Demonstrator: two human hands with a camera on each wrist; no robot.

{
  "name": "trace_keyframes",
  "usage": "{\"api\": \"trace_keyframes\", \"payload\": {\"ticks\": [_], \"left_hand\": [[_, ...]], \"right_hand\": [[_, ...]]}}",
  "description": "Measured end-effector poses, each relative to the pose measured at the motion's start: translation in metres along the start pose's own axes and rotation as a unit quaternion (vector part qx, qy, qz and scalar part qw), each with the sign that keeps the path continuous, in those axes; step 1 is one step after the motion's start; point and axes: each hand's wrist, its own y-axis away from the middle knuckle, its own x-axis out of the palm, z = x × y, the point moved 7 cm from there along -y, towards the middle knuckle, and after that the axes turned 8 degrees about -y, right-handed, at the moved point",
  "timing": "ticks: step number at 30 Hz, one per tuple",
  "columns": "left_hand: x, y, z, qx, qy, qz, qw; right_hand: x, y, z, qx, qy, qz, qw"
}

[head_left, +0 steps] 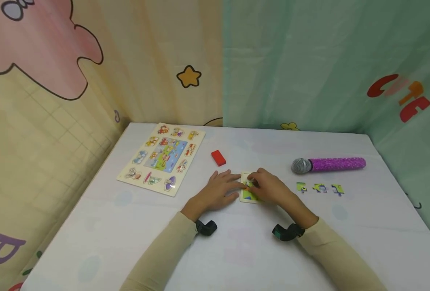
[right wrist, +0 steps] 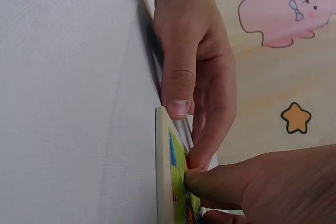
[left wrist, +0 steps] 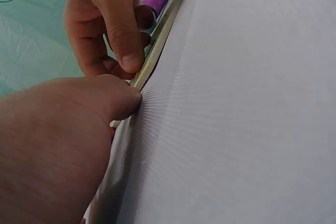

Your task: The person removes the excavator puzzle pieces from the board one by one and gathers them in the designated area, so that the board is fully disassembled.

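Note:
A small jigsaw board with a pale rim and a green picture lies between the two hands. My left hand is palm down beside it, fingers extended, with fingertips at its left edge. My right hand bends over the board from the right. Its thumb and fingers pinch a puzzle piece against the picture, the piece mostly hidden under the fingertips. From the right wrist view, the board shows its thick rim and bright picture beneath the right thumb.
Three loose puzzle pieces lie in a row to the right. Behind them is a purple glittery microphone. A red block sits beyond the left hand. At the back left lies a large picture puzzle board. Printed curtains enclose the table.

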Motion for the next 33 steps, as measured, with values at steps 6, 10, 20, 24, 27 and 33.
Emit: {"api": "trace_keyframes", "payload": {"ticks": [6,10,20,24,27,33], "left_hand": [[-0.0046,-0.0005,0.002,0.004,0.001,-0.005,1.0],[-0.0029,0.0003,0.0052,0.003,0.02,-0.009,0.9998],[-0.0019,0.0033,0.005,0.013,0.038,-0.005,0.9992],[-0.0033,0.0028,0.0035,0.017,0.036,-0.005,0.9992],[-0.0043,0.0021,0.0025,0.018,0.039,-0.005,0.9991],[-0.0041,0.0015,0.0013,0.015,0.044,-0.003,0.9989]], "right_hand": [[0.0006,-0.0028,-0.0006,0.0,-0.023,-0.019,0.9996],[0.0014,-0.0044,0.0002,-0.001,-0.034,-0.016,0.9993],[0.0064,-0.0062,-0.0045,0.02,-0.072,-0.011,0.9972],[0.0054,-0.0047,-0.0032,0.014,-0.08,-0.015,0.9966],[0.0047,-0.0041,-0.0031,0.001,-0.085,-0.016,0.9962],[0.0031,-0.0033,-0.007,-0.011,-0.103,-0.014,0.9946]]}}
